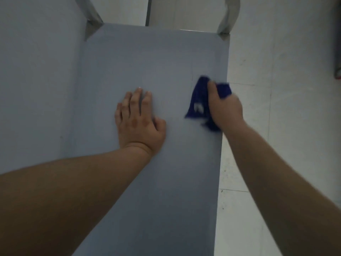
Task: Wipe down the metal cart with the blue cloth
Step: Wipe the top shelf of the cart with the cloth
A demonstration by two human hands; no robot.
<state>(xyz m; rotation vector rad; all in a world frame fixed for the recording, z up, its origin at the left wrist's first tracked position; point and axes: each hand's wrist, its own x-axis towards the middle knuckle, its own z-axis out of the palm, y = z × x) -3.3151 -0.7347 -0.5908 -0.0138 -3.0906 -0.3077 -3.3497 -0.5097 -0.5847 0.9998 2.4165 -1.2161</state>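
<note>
The metal cart (147,58) fills the middle of the view, its flat grey top running away from me. My left hand (140,119) lies flat on the top, palm down, fingers together and holding nothing. My right hand (224,106) is closed on the dark blue cloth (198,100), crumpled, pressed on the cart top near its right edge. Part of the cloth sticks out past my fingers over that edge. The cloth is blurred.
A grey wall or panel (36,71) stands along the cart's left side. Shiny metal uprights (93,15) (229,17) rise at the far corners. White tiled floor (276,126) lies to the right, with a dark object (337,52) at the frame's right edge.
</note>
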